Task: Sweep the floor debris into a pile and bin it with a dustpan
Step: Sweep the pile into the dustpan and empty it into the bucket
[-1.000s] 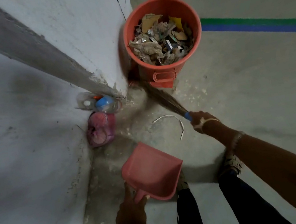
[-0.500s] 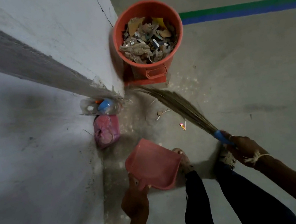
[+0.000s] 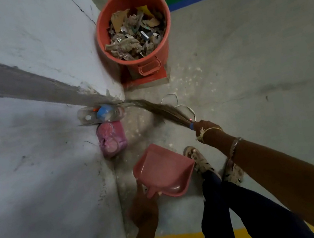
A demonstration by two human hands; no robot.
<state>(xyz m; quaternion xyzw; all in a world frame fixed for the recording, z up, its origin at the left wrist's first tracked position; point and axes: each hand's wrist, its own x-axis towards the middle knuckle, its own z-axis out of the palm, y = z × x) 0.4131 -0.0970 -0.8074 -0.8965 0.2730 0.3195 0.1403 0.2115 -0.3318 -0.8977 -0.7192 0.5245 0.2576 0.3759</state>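
Sweeping at the foot of a wall (image 3: 38, 178): the broom (image 3: 161, 110) is gripped at its blue-bound neck by the right hand (image 3: 204, 127), fingers curled round it, and the bristles fan forward and to the left of that hand, their tips reaching a clear bottle (image 3: 100, 114) and a pink bag (image 3: 111, 139) lodged against the wall. The dustpan (image 3: 164, 169) is held by its handle in the left hand (image 3: 143, 207), just ahead of that hand and mouth forward. The bin (image 3: 144, 69), heaped with scraps, stands well ahead of both hands. A thin pale strip (image 3: 188, 108) lies just ahead of the right hand, and pale crumbs (image 3: 192, 74) are scattered farther forward on the floor (image 3: 252, 103). The stroke is probably best kept short and drawn back toward the right hand, so that strip, crumbs and the wall-side litter are gathered between the two hands; the pan's lip should then be laid flat against the pile. The bristle tips are blurred, the left fingers are mostly hidden under the handle, and whether the pan touches the floor cannot be told.
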